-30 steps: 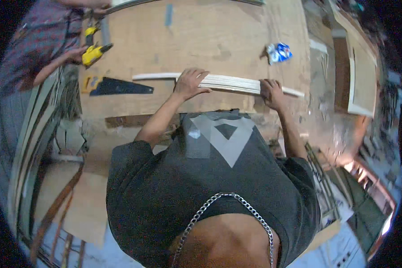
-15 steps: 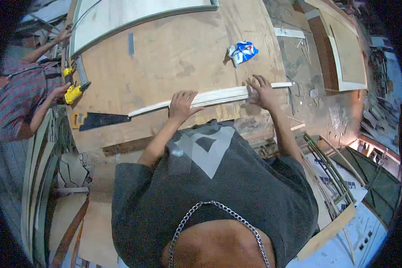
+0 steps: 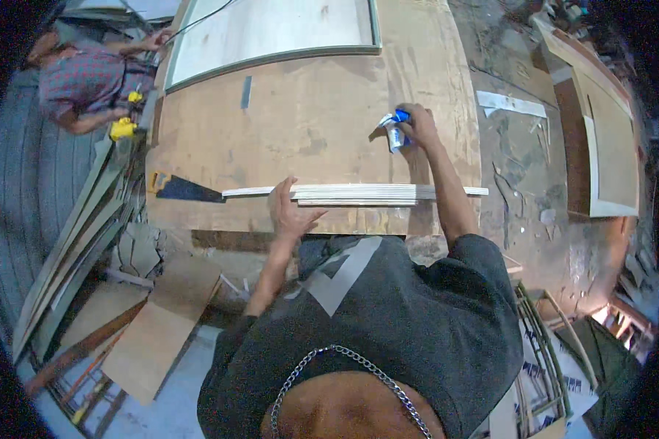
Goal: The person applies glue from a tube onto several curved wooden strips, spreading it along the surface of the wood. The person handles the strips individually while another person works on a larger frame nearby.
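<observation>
White narrow strips (image 3: 355, 193) lie side by side in a bundle along the near part of the wooden table (image 3: 322, 157), one strip sticking out past the others at both ends. Across the bundle's left part rests my left hand (image 3: 288, 214), open, its thumb spread toward the right. My right hand (image 3: 419, 126) reaches over the strips and is closed on the top of a crumpled blue and white plastic packet (image 3: 397, 139). What the packet contains is hidden. A handsaw (image 3: 189, 191) with a yellow and black handle lies left of my left hand, its tip by the long strip.
A framed white panel (image 3: 271, 36) covers the table's far left, with a small grey strip (image 3: 246, 93) before it. At left, a person in a checked shirt (image 3: 88, 84) stands near a yellow power tool (image 3: 123, 129). A wooden box-like piece (image 3: 600, 139) stands at right.
My right hand has left the strips, moved away from me and taken hold of the packet. My left hand stays on the strips. The head view has shifted.
</observation>
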The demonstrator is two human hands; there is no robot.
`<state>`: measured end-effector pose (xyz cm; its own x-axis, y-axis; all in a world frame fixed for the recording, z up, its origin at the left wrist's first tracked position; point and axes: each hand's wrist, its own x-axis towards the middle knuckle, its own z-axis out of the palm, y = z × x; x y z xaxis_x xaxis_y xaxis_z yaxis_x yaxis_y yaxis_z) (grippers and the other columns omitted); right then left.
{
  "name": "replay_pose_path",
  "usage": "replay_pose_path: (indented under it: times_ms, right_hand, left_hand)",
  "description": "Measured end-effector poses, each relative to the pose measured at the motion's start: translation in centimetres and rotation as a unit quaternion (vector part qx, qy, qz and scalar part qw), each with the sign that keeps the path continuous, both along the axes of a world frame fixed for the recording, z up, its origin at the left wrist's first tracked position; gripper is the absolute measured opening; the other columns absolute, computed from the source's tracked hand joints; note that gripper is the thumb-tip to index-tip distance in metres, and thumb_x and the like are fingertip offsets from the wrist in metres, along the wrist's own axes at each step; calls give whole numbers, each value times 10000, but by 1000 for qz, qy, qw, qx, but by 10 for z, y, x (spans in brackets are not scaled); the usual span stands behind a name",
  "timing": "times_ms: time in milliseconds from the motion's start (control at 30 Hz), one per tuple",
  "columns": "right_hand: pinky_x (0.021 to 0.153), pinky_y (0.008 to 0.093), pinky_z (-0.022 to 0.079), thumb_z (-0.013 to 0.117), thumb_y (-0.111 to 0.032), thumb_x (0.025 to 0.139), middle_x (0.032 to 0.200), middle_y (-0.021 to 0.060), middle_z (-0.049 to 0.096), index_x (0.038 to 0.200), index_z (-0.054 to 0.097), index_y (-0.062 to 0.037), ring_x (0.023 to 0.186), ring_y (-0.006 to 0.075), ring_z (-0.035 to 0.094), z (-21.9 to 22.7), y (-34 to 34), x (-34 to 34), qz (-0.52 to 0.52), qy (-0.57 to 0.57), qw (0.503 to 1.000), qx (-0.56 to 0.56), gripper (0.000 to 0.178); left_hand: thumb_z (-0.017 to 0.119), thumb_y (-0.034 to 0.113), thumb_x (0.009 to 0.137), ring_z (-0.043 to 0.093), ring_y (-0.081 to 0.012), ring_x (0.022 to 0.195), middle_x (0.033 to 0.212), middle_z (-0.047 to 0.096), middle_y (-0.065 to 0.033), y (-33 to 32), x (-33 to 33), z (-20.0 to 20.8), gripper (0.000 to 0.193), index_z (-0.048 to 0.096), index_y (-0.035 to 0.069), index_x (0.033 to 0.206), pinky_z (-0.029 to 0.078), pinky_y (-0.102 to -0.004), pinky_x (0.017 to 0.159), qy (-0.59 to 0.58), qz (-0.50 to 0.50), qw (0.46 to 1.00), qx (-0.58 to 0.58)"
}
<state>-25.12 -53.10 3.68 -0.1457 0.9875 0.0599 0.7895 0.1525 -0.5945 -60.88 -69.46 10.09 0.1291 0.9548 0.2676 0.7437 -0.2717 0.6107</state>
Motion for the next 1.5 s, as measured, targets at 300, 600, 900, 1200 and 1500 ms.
replay_pose_path:
  times_ms: [300, 600, 900, 1200, 1500]
  right_hand:
    - [580, 255, 415, 635, -349, 869, 707, -9, 604, 845, 652, -27, 645, 69, 517, 40, -67, -85, -56, 461, 871, -162, 323]
    - [723, 305, 483, 479, -494, 934, 923, 30, 594, 1113, 531, -85, 818, 148, 583, 53, -111, -167, -166, 720, 605, -296, 450]
    - [722, 303, 493, 749, -49, 730, 963, 93, 559, 1262, 314, -72, 827, 179, 581, 84, -127, -229, -147, 567, 766, -264, 687]
    - [771, 329, 499, 697, 20, 658, 1070, 111, 557, 1352, 359, -62, 925, 220, 574, 80, -78, -293, -86, 405, 882, -223, 776]
    - [865, 319, 470, 728, -43, 677, 1074, 55, 584, 1200, 476, -57, 1000, 176, 564, 67, -89, -381, 21, 324, 907, -268, 580]
  left_hand:
    - [723, 316, 773, 516, -269, 1098, 1204, 525, -161, 16, 86, 7, 714, 384, 18, 1326, 423, -360, 922, -198, 69, 972, -108]
    - [626, 200, 829, 593, -310, 961, 1009, 599, -174, 15, 91, 9, 376, 547, 1, 1138, 470, -374, 807, -196, 96, 976, 18]
    - [649, 64, 618, 456, -379, 1135, 1200, 490, -182, -25, 37, 7, 601, 504, -38, 1192, 390, -460, 965, -12, 73, 996, 39]
    - [637, 179, 828, 583, -273, 1003, 1108, 607, -142, -15, -111, -10, 399, 555, 9, 1180, 444, -377, 901, -244, 56, 968, 15]
    - [738, 165, 788, 569, -65, 856, 969, 636, -11, 33, -187, -73, 394, 595, 14, 1123, 474, -231, 764, -321, 39, 946, 23]
